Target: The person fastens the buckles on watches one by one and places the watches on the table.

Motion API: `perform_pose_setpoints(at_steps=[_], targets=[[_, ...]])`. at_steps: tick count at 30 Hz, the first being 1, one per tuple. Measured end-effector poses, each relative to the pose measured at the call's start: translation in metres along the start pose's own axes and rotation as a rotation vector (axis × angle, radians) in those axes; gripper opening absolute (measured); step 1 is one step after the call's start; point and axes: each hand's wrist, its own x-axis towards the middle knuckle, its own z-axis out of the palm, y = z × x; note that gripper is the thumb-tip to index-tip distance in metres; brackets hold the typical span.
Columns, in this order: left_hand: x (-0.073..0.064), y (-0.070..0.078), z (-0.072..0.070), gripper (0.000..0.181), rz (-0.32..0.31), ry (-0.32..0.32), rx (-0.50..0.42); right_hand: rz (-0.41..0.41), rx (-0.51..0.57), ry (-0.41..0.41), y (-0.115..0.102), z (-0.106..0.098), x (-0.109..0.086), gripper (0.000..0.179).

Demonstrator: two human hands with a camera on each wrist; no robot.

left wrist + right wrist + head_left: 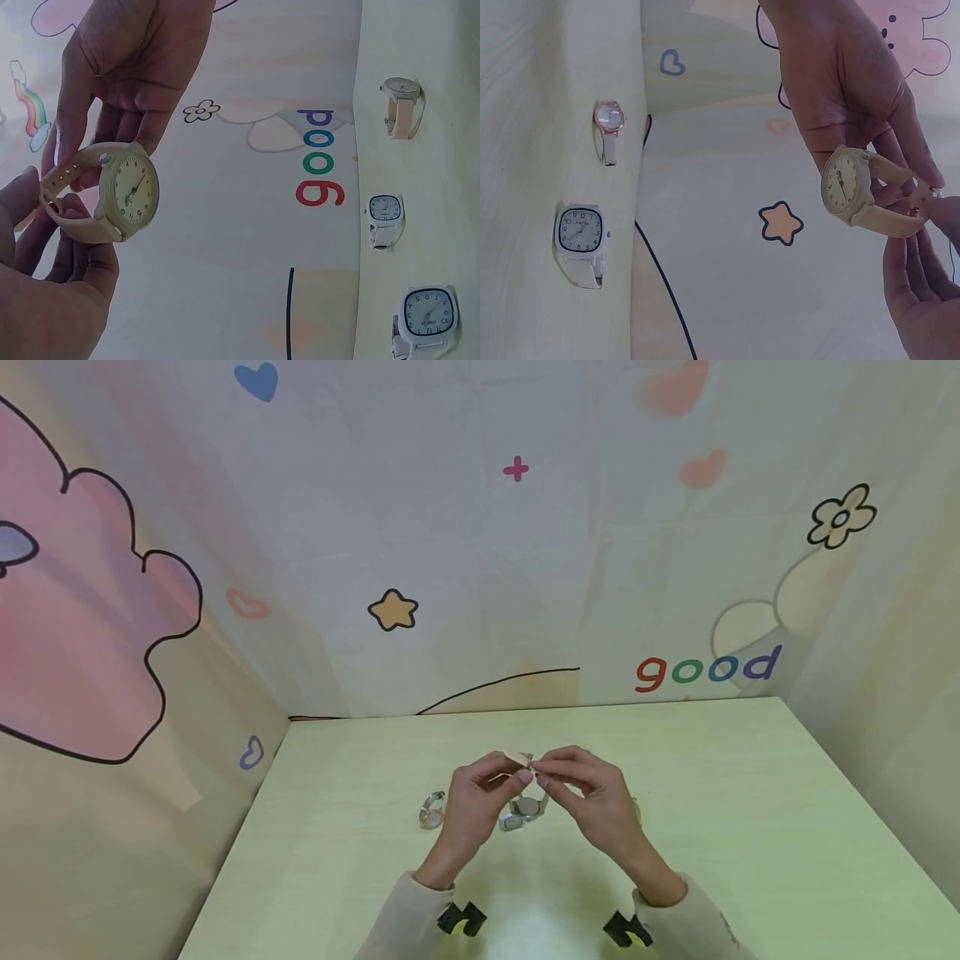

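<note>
Both hands hold a wristwatch [135, 190] with a round cream face and a pale beige strap, raised above the table. The strap is bent into a loop, its holed end and its buckle [52, 201] meeting at the fingertips. My left hand [472, 797] pinches the strap near the buckle from the left. From the other side, my right hand [600, 797] pinches the strap with thumb and fingers. The dial hangs below the fingertips in the head view, overlapping a white square-faced watch [512, 822] on the table.
Several other watches rest on the pale table [750, 827]: a rose-gold round one [610, 118] at the left, white square ones, including a smaller one [386, 212], and a beige-strapped round one [402, 109] at the right. A printed cloth backdrop [465, 527] rises behind the table.
</note>
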Motion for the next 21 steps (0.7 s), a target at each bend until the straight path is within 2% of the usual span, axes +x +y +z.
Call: perform_pose_setpoints(at_steps=[6, 12, 17, 21], targets=[[-0.0007, 0.0039, 0.0035, 0.019, -0.042, 0.027, -0.032, 0.003, 0.001, 0.009, -0.0010, 0.0016, -0.0001, 0.020], [0.0004, 0.0052, 0.0079, 0.022, -0.029, 0.048, -0.099, 0.070, -0.022, 0.006, -0.0020, 0.0028, -0.0016, 0.021], [0.0015, 0.0055, 0.0092, 0.023, -0.024, 0.066, -0.080, 0.033, -0.027, 0.009, -0.0010, 0.0019, -0.0019, 0.024], [0.0018, 0.0052, 0.0078, 0.024, -0.058, 0.067, -0.057, 0.004, -0.034, 0.025, -0.0029, 0.0010, -0.0007, 0.022]])
